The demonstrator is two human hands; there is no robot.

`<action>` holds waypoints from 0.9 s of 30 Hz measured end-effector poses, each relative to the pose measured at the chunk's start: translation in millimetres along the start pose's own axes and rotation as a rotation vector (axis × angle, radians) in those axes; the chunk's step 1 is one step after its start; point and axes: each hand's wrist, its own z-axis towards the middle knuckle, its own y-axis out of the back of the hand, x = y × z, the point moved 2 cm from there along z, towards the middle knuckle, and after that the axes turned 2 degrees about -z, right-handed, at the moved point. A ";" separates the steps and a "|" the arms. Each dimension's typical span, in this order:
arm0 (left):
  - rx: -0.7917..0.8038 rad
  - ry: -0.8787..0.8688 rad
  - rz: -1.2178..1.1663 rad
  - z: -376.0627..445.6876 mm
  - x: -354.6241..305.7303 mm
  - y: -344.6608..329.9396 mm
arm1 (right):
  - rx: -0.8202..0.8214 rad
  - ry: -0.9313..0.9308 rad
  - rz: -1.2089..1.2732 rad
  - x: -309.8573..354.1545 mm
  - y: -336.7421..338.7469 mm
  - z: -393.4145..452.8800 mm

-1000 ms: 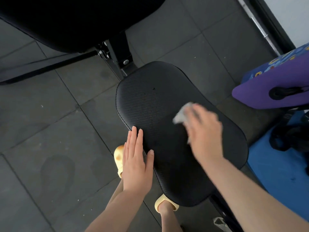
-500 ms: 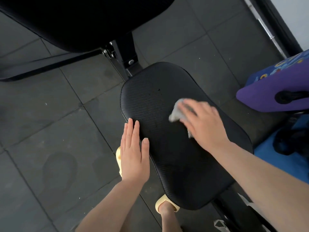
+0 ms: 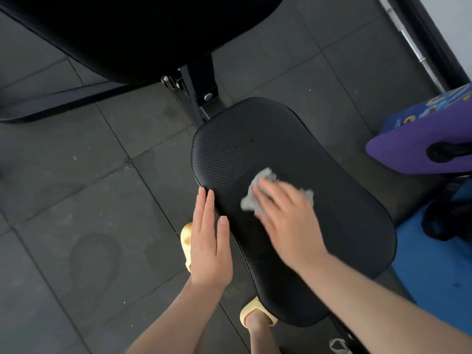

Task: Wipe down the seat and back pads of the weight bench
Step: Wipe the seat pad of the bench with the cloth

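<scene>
The right hand [image 3: 286, 215] is motion-blurred, covering most of the grey cloth [image 3: 251, 198]. The back pad [image 3: 143, 34] runs past the top edge.
</scene>
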 end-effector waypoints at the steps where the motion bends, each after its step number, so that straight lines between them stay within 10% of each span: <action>1: -0.002 0.013 -0.012 -0.1 -1.0 1.0 | 0.030 0.037 -0.016 11.8 -4.1 -12.9; 27: -0.120 0.083 -0.132 36.2 -7.2 2.6 | 0.111 0.283 0.062 25.0 -31.3 100.1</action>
